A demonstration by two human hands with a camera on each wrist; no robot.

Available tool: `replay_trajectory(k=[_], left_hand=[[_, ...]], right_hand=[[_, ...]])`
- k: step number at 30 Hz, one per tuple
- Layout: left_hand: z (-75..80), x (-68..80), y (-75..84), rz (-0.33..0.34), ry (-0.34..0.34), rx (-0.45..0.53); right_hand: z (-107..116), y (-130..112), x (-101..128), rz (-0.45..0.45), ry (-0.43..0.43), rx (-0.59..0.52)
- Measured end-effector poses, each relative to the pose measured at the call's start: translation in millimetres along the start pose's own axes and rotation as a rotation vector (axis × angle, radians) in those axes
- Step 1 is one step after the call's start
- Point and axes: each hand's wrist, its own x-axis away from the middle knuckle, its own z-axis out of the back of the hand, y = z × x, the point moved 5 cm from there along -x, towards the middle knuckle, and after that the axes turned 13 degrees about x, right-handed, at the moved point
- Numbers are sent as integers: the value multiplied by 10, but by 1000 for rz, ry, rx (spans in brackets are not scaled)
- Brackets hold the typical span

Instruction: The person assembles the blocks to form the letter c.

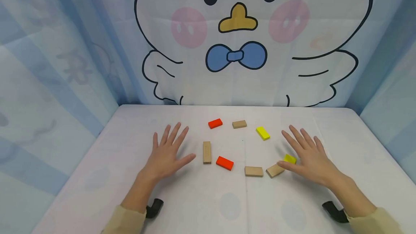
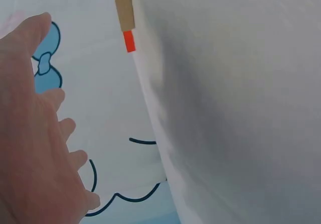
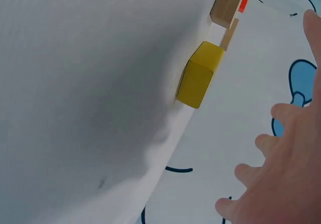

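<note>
Both hands rest flat with fingers spread on the white desk (image 1: 201,205), gripping nothing: the left hand (image 1: 167,154) just left of an upright wooden block (image 1: 207,152), the right hand (image 1: 310,158) with its thumb touching a small yellow block (image 1: 290,159) and a tilted wooden block (image 1: 274,170). Eight blocks lie loose in a rough ring, unstacked; any sorting or building looks not yet begun. No container is visible.
</note>
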Motion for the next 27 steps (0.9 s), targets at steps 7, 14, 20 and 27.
replay_trajectory(k=[7, 14, 20, 27], left_hand=[[-47, -66, 32, -2, -10, 47], [-99, -116, 58, -49, -28, 105], [-157, -168, 67, -93, -46, 148], [-221, -234, 67, -122, -83, 224]], right_hand=[[-35, -114, -81, 3, -24, -40], [-59, -215, -152, 17, -29, -84], [-79, -285, -204, 40, -12, -113], [-93, -378, -284, 50, -1, -121]])
